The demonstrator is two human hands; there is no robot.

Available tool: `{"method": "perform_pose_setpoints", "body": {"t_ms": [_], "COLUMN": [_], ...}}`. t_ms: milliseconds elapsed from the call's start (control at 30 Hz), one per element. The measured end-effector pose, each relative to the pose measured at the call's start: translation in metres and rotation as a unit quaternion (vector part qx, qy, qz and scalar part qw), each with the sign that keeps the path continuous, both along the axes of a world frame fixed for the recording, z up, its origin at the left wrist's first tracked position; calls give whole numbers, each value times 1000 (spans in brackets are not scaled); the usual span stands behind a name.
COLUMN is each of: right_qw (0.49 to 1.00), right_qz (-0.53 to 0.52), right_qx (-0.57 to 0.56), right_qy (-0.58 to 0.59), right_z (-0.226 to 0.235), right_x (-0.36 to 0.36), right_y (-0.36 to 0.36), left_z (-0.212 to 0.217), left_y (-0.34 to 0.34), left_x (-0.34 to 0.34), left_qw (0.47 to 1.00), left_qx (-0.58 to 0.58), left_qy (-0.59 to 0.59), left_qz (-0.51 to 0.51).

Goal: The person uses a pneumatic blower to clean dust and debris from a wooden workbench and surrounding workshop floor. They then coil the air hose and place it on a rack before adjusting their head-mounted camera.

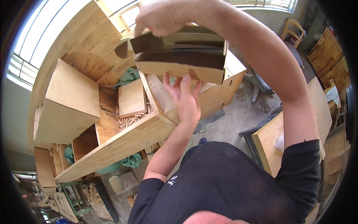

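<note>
- The cardboard box is up in the air in front of us, above the wooden cabinet; its flaps are open and its dark inside is turned towards us.
- Our right hand reaches over from above, its fingers clenched on the box's top left flap.
- Our left hand is under the box, palm up, with the fingers spread and released; their tips touch its lower wall, propping it rather than gripping it.
- Below, in a compartment of the cabinet, we see a heap of wooden dowel pins beside a flat wooden panel.
- We judge the step in hand to be lifting and steadying the box with both hands.
- The next move, as we see it, calls for a firmer hold from below, since the box hangs mostly from one flap.
</note>
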State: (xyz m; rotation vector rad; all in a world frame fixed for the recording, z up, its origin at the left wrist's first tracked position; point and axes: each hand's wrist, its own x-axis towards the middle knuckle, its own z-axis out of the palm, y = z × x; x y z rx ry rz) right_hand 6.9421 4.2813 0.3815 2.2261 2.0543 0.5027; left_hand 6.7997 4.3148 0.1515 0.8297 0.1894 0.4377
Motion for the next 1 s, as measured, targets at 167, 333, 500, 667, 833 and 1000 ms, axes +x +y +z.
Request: {"method": "perform_pose_setpoints", "body": {"t_ms": [167,333,500,667,833,1000], "right_qw": [994,995,993,889,595,579], "right_qz": [-26,-61,-77,-292,-380,-295], "right_qx": [-90,-73,85,352,505,566], "right_qy": [-54,-37,27,-2,497,508], "right_z": [-62,-125,-159,-183,-258,-243], "right_x": [-32,-38,-34,-34,-5,-19], "right_y": [-12,-43,-98,-153,-190,-180], "left_z": [-15,-32,-9,-4,-3,-4], "left_y": [12,35,75,120,120,106], "left_x": [-15,-23,-9,24,54,13], "left_qw": [994,993,994,996,950,913], "left_qx": [71,113,89,76,281,404], "left_qy": [32,36,18,57,131,35], "left_qz": [-77,-6,68,0,-41,40]}}
